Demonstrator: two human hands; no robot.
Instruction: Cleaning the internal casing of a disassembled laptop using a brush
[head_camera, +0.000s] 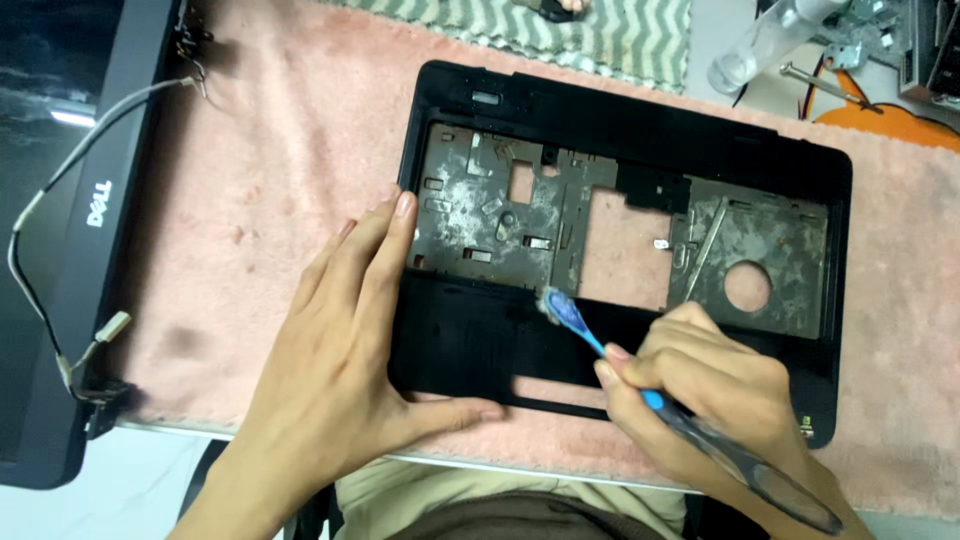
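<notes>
Left hand lies flat, unclenched, bracing the laptop case. Right hand grips the toothbrush, bristles pointing up-left, handle down-right.

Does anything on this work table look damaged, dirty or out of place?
Yes. The metal plate inside the black laptop shell is blotchy with grey grime. The right hand holds a blue toothbrush against it. At left, a detached screen panel trails loose cables.

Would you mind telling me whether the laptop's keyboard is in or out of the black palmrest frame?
Out: the palmrest frame shows a bare, dusty metal tray with open cutouts.
</notes>
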